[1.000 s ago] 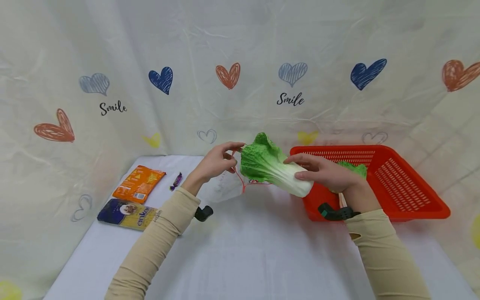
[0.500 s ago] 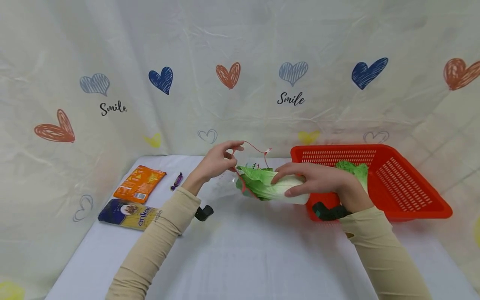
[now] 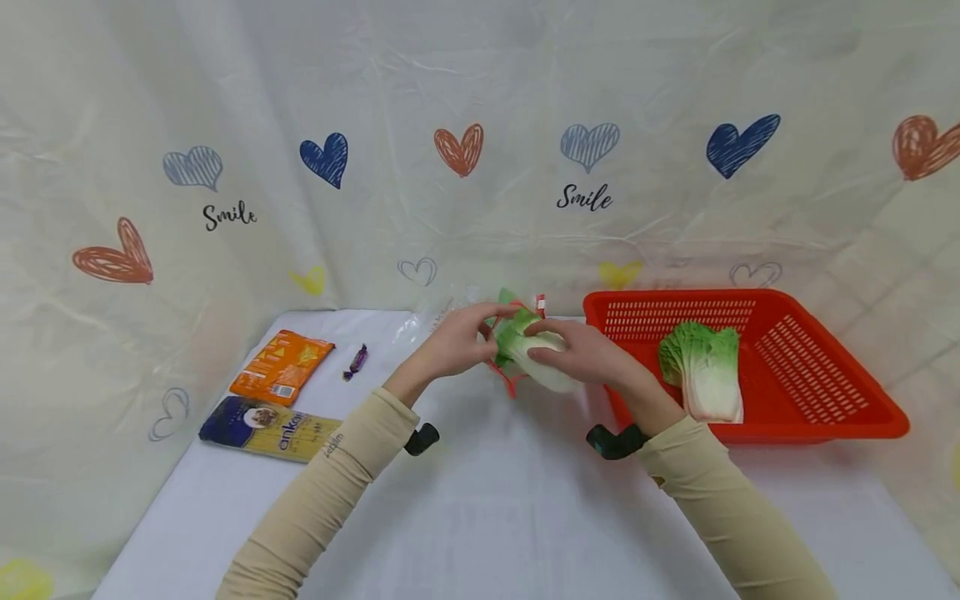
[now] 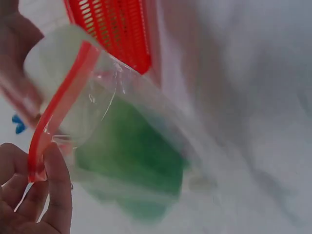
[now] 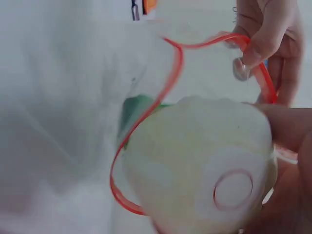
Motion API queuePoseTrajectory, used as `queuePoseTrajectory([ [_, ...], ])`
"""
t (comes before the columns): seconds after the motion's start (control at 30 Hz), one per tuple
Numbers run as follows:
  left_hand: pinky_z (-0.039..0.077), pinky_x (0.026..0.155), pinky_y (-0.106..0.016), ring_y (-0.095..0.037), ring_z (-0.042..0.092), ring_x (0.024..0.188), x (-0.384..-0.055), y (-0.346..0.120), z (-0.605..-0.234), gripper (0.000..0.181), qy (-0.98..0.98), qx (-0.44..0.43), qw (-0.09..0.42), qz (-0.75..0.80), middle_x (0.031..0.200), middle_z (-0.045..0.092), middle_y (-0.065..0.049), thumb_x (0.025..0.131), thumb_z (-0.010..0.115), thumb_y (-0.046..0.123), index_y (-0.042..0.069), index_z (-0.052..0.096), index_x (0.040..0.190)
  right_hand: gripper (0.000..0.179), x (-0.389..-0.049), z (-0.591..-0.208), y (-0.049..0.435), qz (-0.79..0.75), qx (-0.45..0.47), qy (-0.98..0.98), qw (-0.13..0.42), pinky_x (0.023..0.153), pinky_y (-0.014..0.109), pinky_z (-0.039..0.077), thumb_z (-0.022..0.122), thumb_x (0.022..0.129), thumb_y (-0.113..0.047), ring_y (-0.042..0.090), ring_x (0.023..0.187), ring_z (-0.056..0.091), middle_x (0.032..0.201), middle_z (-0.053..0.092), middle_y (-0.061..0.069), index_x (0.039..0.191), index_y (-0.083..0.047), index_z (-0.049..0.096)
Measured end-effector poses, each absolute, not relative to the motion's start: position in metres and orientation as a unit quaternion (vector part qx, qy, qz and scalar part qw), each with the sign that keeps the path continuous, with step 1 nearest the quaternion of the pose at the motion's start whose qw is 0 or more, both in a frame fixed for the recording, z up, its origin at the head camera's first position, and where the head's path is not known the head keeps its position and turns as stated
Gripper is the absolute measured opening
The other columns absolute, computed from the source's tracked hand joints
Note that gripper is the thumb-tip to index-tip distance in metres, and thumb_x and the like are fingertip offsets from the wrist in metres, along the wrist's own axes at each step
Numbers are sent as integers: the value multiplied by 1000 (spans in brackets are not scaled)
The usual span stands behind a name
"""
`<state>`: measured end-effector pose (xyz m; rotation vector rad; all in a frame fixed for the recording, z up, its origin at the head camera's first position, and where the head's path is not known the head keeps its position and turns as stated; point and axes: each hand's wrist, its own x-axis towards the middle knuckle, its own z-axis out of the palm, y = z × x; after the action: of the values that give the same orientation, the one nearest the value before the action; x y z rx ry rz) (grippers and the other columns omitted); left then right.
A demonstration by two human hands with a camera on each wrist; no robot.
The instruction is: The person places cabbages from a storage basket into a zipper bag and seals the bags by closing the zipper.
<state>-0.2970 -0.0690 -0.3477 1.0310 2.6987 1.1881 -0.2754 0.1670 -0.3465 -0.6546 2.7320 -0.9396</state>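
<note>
A napa cabbage [image 3: 555,377], green at the leaves and white at the base, is held by my right hand [image 3: 588,352], thumb and fingers around its white end. Its leafy end lies inside a clear plastic bag with a red-edged mouth [image 4: 62,100]. My left hand [image 3: 459,342] pinches that red edge between thumb and fingers. Seen in the right wrist view, the red rim [image 5: 117,175] loops around the cabbage's pale base [image 5: 195,161], which still sticks out of the bag. The bag's far end is blurred in the left wrist view.
On the right stands a red plastic basket [image 3: 825,358] with another napa cabbage [image 3: 705,375] in it. To the left lie an orange packet [image 3: 281,367], a small purple wrapped candy [image 3: 356,362] and a yellow-and-blue pasta packet [image 3: 262,427]. A patterned curtain hangs behind the table.
My right hand has moved left and pushed the cabbage leaf-end first into the bag. The left hand keeps its pinch on the rim and has shifted slightly right. The basket's cabbage is now uncovered.
</note>
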Motion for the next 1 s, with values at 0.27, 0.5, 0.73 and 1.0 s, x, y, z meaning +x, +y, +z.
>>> queuePoseTrajectory([
  [0.27,50,64,-23,-18,60,86,-287,-53,-345,60,863,342,-19,371,133,60,-3,80,52,-10,9,58,136,59,-292,-378,156,-573,-129,793,158,99,48,44,51,101,-38,34,128,41,150,36,13,153,-17,33],
  [0.5,47,58,-24,-21,59,87,-291,-55,-340,57,872,254,-20,418,129,61,-5,87,57,-3,16,53,140,64,-287,-388,150,-526,-127,815,206,97,46,46,60,95,-43,30,126,40,147,39,11,152,-26,36],
  [0.73,47,59,-24,-19,59,87,-297,-65,-344,56,868,202,-7,454,127,62,0,87,56,-1,19,54,139,55,-274,-383,146,-400,-231,879,122,87,46,49,68,91,-33,32,115,45,130,50,15,141,-15,52],
  [1.0,49,64,-23,-15,61,87,-279,-50,-345,54,866,334,-7,371,130,61,-1,87,57,-2,14,55,139,53,-276,-391,138,-599,-129,776,148,97,47,48,55,100,-29,31,128,44,150,40,7,150,-20,40],
])
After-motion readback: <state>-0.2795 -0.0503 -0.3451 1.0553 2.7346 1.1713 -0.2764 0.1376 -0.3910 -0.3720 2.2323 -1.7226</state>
